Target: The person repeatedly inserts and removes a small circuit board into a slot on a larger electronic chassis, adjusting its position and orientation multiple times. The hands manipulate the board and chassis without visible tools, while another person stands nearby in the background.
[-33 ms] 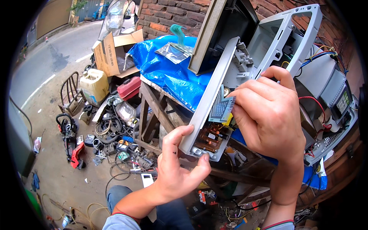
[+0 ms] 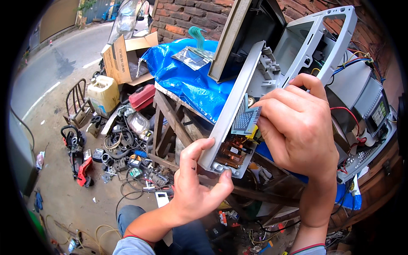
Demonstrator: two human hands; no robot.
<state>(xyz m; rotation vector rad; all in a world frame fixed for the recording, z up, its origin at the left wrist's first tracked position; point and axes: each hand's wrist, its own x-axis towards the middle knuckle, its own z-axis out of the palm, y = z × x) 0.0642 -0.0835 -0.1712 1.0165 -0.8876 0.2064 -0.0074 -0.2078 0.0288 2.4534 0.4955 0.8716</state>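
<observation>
Grey plastic panel (image 2: 244, 97), long and narrow, held tilted out past the front edge of a wooden workbench (image 2: 170, 114). Lower end points toward the person, upper end rises toward the brick wall (image 2: 191, 17). Inner side faces right: a circuit board with copper-coloured parts (image 2: 231, 151) sits near the lower end, a small grid-patterned membrane sheet (image 2: 244, 119) just above it.

Left hand (image 2: 195, 182) cups the lower end of the panel from beneath; index finger lies up along the outer face, thumb presses the bottom corner. Grip closed on the panel.

Right hand (image 2: 299, 127) wraps the panel's inner side from the right, fingers curled over the membrane sheet and board area, index finger hooked higher over the grey frame. Also clamped on the panel.

Behind the panel: an opened grey appliance housing (image 2: 335, 38) with red, blue and yellow wires, on the bench's right part. A blue tarp (image 2: 187, 80) covers the bench top's left part, with a silver foil bag (image 2: 191, 57) lying on it.

Ground left of the bench: cardboard box (image 2: 121, 57), pale yellow jerrycan (image 2: 103, 93), red case (image 2: 142, 97), a tangle of cables and small tools (image 2: 123, 148). Road (image 2: 63, 55) at far upper left.
</observation>
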